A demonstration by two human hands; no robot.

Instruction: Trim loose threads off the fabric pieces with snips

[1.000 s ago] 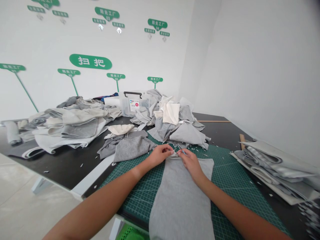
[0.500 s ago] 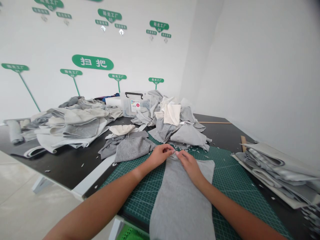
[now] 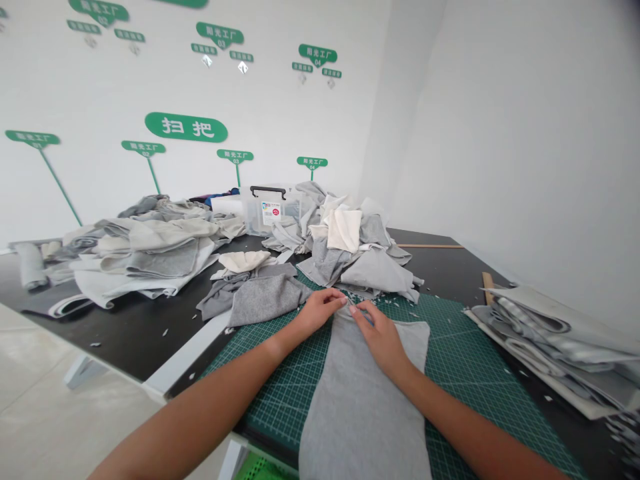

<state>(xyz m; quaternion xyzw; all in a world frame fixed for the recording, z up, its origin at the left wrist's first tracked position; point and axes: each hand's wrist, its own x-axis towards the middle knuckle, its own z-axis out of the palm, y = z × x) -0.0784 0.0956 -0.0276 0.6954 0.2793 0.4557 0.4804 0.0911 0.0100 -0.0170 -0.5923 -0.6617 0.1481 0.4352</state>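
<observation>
A long light grey cloth (image 3: 367, 400) lies on a green cutting mat (image 3: 460, 360), running down past the bottom of the view. At its far edge, my left hand (image 3: 323, 311) pinches the cloth's upper left corner between thumb and fingers. Just to the right, my right hand (image 3: 379, 333) rests over the cloth with thumb and forefinger closed on the same edge. A small light bit shows between the fingertips, too small to make out clearly.
Beyond the hands is a heap of grey and cream cloths (image 3: 345, 233), beside a clear plastic box (image 3: 270, 212). Dark grey pieces (image 3: 270, 297) lie left of the mat. A larger pile (image 3: 150, 247) sits far left, and folded cloths (image 3: 555, 347) are stacked at right.
My fingertips have moved slightly apart at the cloth's far edge, with my right hand shifted a little. The cloth lies almost the same.
</observation>
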